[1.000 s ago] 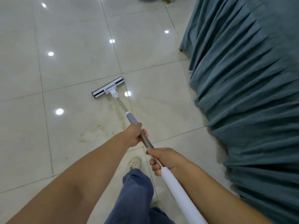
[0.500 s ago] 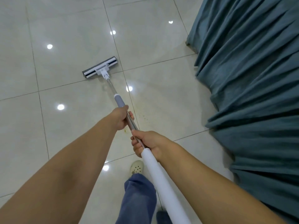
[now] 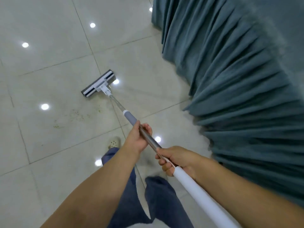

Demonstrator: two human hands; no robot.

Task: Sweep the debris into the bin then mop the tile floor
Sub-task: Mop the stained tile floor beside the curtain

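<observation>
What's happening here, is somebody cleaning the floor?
Yes. A person is mopping a glossy tile floor. The left hand and the right hand both grip the mop handle, and the flat mop head rests on the tiles beside a patch of yellowish specks. A teal curtain hangs on the right.

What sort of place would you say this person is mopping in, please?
Probably an indoor room, home or hall: glossy tile floor reflecting ceiling spotlights, and a pleated teal curtain hanging to the floor. Both hands hold the mop.

Mop on floor, curtain right.
</observation>
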